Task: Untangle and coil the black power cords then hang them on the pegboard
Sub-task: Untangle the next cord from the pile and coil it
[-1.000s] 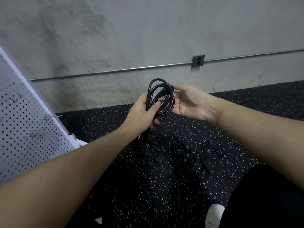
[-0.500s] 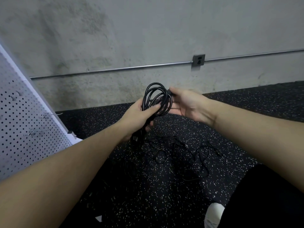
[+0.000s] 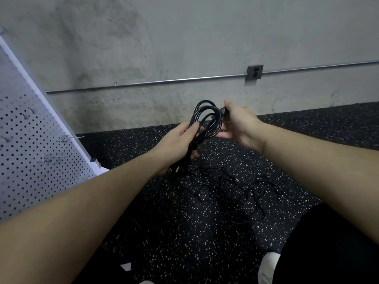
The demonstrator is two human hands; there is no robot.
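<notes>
A black power cord, wound into a loose coil of several loops, is held up in front of the wall. My left hand grips the lower part of the coil, thumb across the strands, and a plug end hangs below the fist. My right hand pinches the cord's other plug end at the coil's upper right, its fingers curled behind the loops. More black cords lie tangled on the speckled floor below the hands. The white pegboard leans at the left with metal hooks sticking out.
A grey concrete wall with a metal conduit and an outlet box stands behind. Black speckled rubber flooring covers the ground. My dark trouser leg and a white shoe are at the bottom right.
The view has shifted a little. My right hand has turned from an open palm beside the coil to pinching the plug end at its top right. The left hand keeps its grip.
</notes>
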